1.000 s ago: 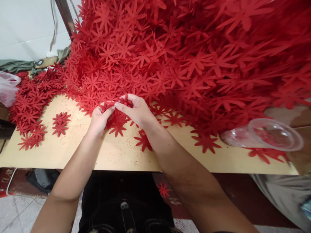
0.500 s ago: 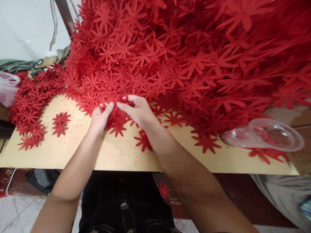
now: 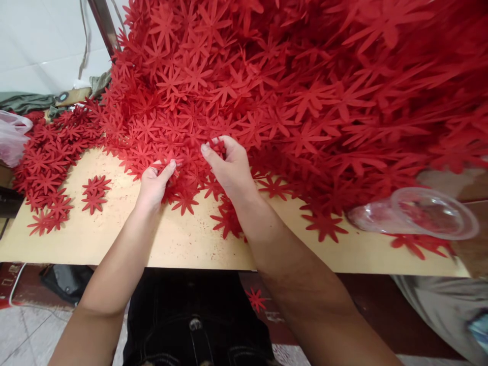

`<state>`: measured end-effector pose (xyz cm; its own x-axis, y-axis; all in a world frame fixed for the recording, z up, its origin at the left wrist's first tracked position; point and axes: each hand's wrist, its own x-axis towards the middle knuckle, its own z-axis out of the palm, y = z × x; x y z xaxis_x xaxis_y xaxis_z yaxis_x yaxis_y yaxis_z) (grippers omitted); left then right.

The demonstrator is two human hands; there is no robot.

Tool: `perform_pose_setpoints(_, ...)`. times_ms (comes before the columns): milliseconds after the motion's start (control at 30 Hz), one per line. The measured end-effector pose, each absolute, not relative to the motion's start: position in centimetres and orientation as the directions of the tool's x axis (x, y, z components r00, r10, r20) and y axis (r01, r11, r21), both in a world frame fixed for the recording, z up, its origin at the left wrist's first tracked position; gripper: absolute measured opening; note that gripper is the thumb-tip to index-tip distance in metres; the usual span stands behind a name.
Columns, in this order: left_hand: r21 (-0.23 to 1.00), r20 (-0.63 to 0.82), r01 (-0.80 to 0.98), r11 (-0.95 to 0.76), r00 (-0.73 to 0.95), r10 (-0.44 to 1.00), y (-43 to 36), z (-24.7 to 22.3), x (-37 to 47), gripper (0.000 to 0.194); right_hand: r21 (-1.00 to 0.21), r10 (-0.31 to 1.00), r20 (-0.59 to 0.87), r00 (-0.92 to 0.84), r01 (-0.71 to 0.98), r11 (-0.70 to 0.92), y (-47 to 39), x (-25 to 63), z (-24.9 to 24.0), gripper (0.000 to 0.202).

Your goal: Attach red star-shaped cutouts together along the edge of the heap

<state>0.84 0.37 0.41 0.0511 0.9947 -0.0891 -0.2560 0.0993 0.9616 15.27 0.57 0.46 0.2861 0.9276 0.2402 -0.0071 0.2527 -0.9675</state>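
Thumb and fingers of my left hand [image 3: 153, 187] are pinched on a red flower-shaped cutout [image 3: 171, 163] at the front edge of a large heap of the same cutouts [image 3: 229, 91]. To its right and slightly farther from me, my right hand [image 3: 234, 165] is closed, thumb towards curled fingers, with a red cutout [image 3: 218, 147] between them. Both hands are over the near side of the heap, apart from each other. Loose red cutouts [image 3: 185, 202] lie on the board just below my hands, and more [image 3: 225, 219] lie beside my right wrist.
A pale tabletop [image 3: 125, 244] runs along the front. At left are a smaller pile [image 3: 46, 168], a little stack of cutouts [image 3: 94, 194] and a plastic bag [image 3: 13, 137]. A clear plastic container [image 3: 434, 213] lies at right. One cutout [image 3: 256, 300] is below the table edge.
My right hand has moved away from my left hand, to the right and slightly farther from me. The left hand has barely moved and keeps its pinch.
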Motion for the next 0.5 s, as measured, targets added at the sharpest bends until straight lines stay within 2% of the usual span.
perform_pose_setpoints(133, 0.959, -0.123, -0.255, 0.127, 0.033, 0.992, 0.2, 0.8, 1.0, 0.034, -0.963, 0.945, 0.207, 0.252, -0.116, 0.242, 1.0, 15.5, -0.1, 0.024)
perform_pose_setpoints(300, 0.906, -0.212, -0.380, 0.187, -0.023, 0.977, 0.4, 1.1, 0.8, 0.019, -0.959, 0.943, 0.183, 0.278, -0.160, 0.233, 1.0, 15.7, 0.1, 0.035)
perform_pose_setpoints(367, 0.898, -0.201, -0.402, 0.178, -0.016, 0.979, 0.4, 1.1, 0.8, 0.015, -0.964, 0.950, 0.176, 0.257, -0.150, 0.219, 0.6, 15.4, 0.4, 0.038)
perform_pose_setpoints(500, 0.928, -0.135, -0.342, 0.149, 0.064, 0.989, 0.2, 0.9, 1.0, 0.025, -0.977, 0.975, 0.160, 0.154, -0.119, 0.179, -0.1, 14.4, 0.8, 0.038)
